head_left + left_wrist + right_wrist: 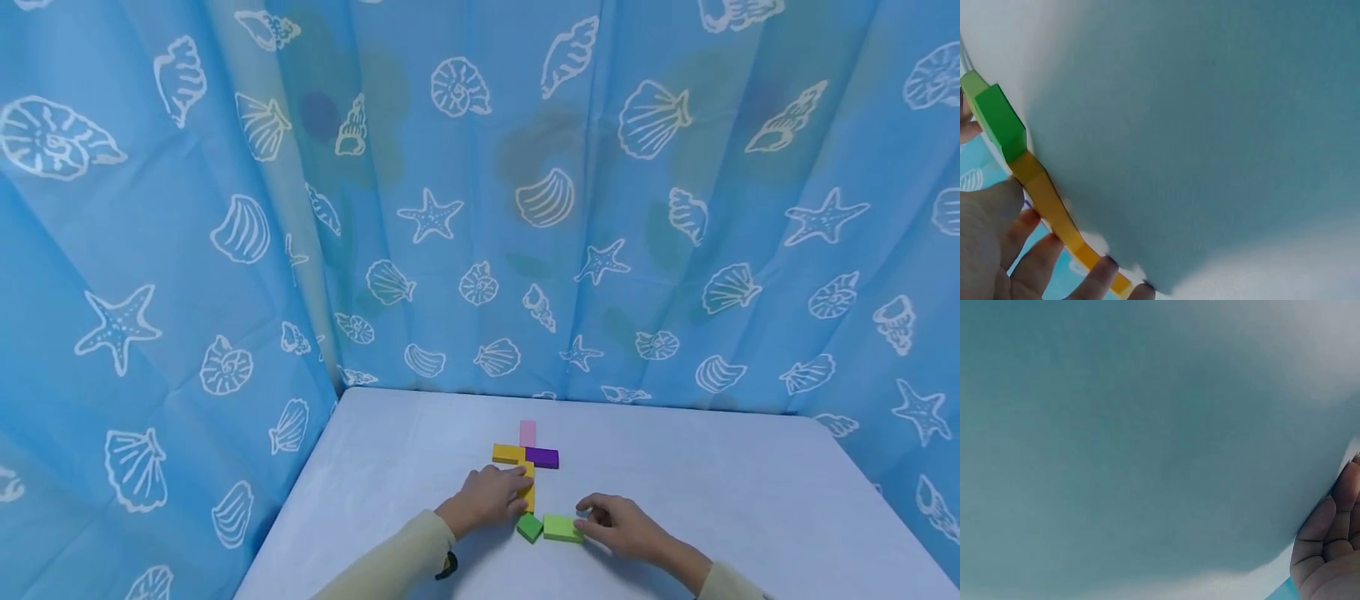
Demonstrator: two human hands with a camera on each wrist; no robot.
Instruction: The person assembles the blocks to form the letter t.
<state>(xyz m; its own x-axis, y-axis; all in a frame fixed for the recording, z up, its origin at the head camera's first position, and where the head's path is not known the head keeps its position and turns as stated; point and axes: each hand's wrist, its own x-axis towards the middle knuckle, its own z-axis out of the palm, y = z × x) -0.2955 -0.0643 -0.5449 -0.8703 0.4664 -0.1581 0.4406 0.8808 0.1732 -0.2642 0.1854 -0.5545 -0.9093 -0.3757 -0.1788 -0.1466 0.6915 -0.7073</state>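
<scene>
Several coloured blocks lie end to end and side by side on the table. My left hand [486, 498] rests along the long yellow block [528, 493], fingertips on it and thumb near its close end. In the left wrist view the fingers of this hand [1035, 262] are spread along the yellow side. A dark green block [529, 527] sits turned at an angle below that yellow block. Beside it lies a lime green block [562, 528]. At its right end is my right hand [622, 523], thumb at the block's edge and fingers loosely bent above.
Farther back, a second yellow block [508, 453] and a purple block [542, 459] lie crosswise, with a pink block [528, 432] behind them. The white table [712, 467] ends at a blue shell-print curtain [480, 208], which also hangs along the left side.
</scene>
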